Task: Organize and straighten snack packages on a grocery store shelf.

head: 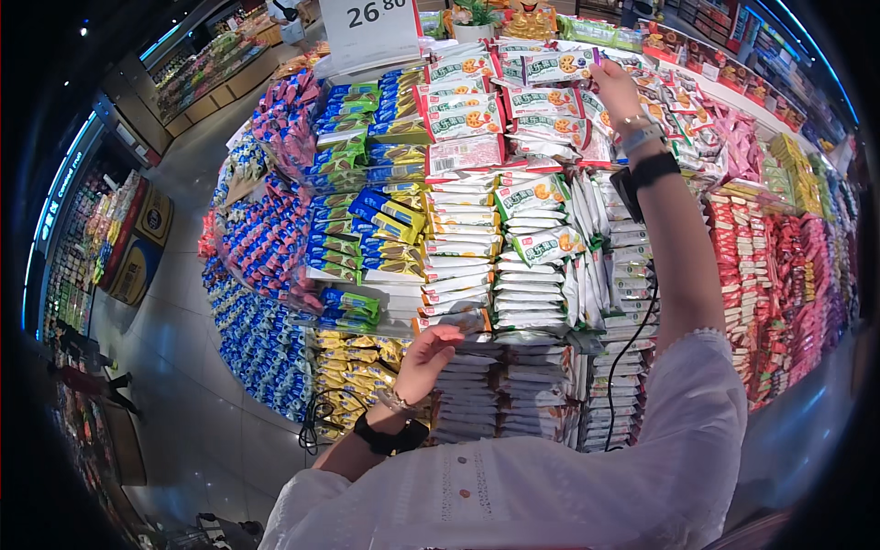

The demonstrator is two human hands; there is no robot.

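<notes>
With my right arm stretched to the far side of the display, my right hand (614,86) grips the end of a purple-edged snack packet (559,67). Under and around it lie red-edged white snack packets (546,102) in rows. My left hand (427,361) hovers at the near edge, its fingers loosely curled and nothing seen in them. Just beyond those fingers is an orange-edged packet (459,321). Green-edged white packets (550,245) fill the middle, some flat on top and others standing on edge. Blue-and-yellow packets (386,216) lie to their left.
Blue-wrapped sweets (258,344) curve around the left side, and red packets (732,275) fill the right. A price sign (371,31) stands at the back beside a potted plant (473,19). Black cables (622,357) hang near my arms. A person (287,22) stands in the far aisle.
</notes>
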